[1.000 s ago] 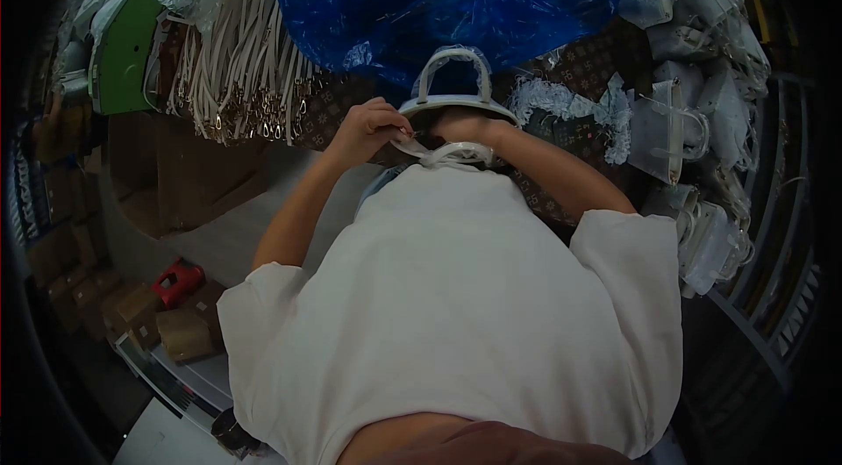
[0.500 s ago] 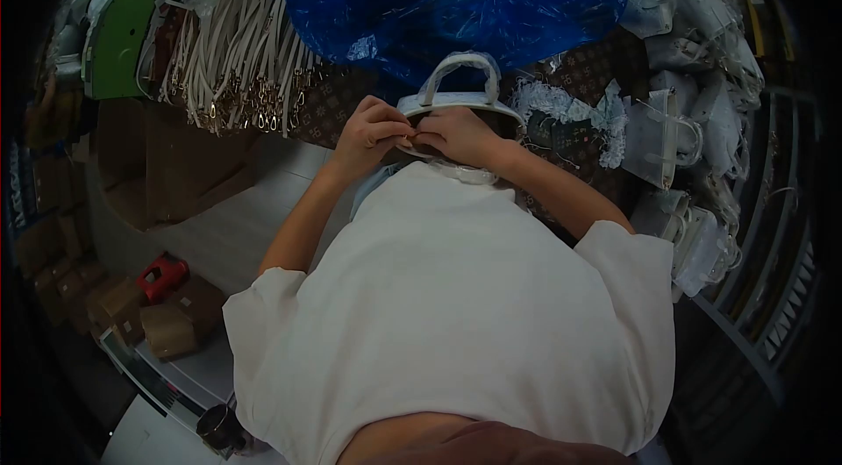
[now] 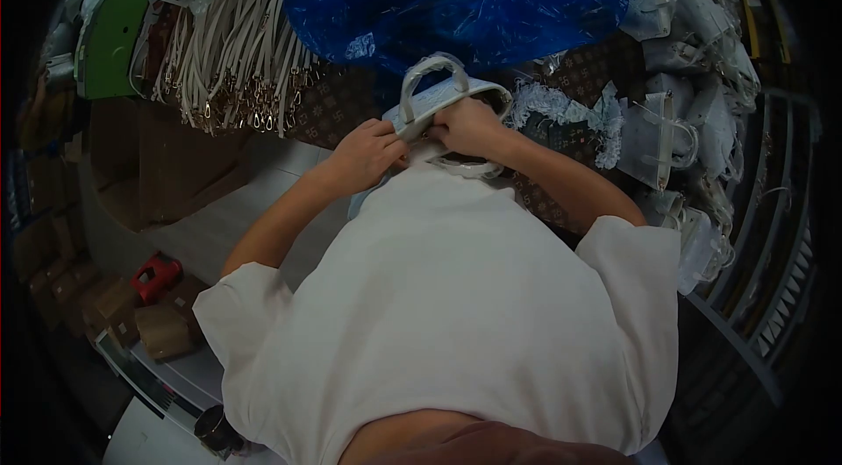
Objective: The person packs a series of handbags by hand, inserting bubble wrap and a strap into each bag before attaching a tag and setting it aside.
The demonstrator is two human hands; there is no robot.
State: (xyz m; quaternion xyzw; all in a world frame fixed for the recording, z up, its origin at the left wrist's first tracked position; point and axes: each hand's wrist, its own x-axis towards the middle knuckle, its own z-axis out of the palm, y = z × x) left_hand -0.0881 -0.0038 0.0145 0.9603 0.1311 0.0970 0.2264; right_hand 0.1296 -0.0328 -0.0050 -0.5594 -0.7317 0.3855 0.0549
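A white handbag (image 3: 438, 100) with plastic-wrapped handles lies tilted against my body, its mouth partly open. My left hand (image 3: 370, 153) is closed on the bag's left end, near the rim. The fingers of my right hand (image 3: 465, 125) reach into the opening and are bent; their tips are hidden, and I cannot make out what they hold. One wrapped handle stands up on the far side, the other hangs near my shirt.
A blue plastic bag (image 3: 456, 0) lies beyond the handbag. Pale straps with metal clasps (image 3: 237, 70) hang at the left, beside a green panel (image 3: 116, 35). Wrapped white bags (image 3: 649, 139) pile up at the right. Cartons (image 3: 165, 331) and a red object (image 3: 158, 278) stand lower left.
The handbag has turned and tilted, its upright handle shifting left. My left hand has moved down and now lies along the bag's end. My right hand has gone deeper into the opening.
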